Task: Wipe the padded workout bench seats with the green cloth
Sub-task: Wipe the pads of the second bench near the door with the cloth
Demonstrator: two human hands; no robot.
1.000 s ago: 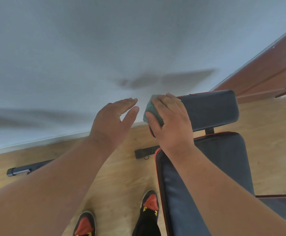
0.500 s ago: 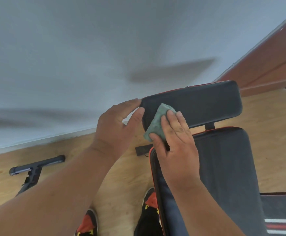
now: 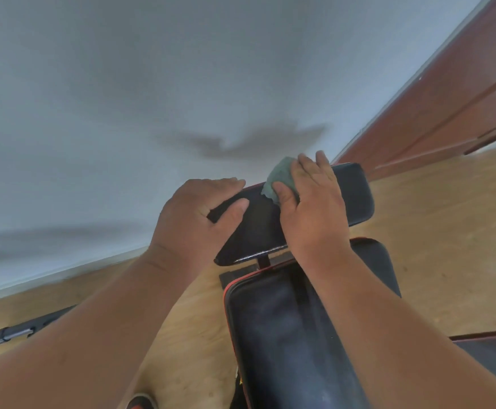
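A black padded headrest pad (image 3: 355, 199) with red piping sits at the top of the workout bench. Below it runs the long black back pad (image 3: 285, 335), also edged in red. My left hand (image 3: 193, 211) grips the headrest's left end, thumb on its front face and fingers over the top edge. My right hand (image 3: 314, 208) presses the green cloth (image 3: 279, 175) against the upper middle of the headrest, thumb and fingers around the cloth. Most of the cloth is hidden under my right hand.
A grey wall (image 3: 181, 84) stands right behind the bench. A reddish-brown door (image 3: 453, 107) is at the right. Wooden floor (image 3: 447, 246) lies around the bench. A black bar with a metal end (image 3: 13, 335) lies on the floor at the left. My shoe tip (image 3: 140, 402) shows at the bottom.
My left hand has closed around the headrest's left end. My right hand has slid the cloth up and to the right across the headrest. The view has shifted closer.
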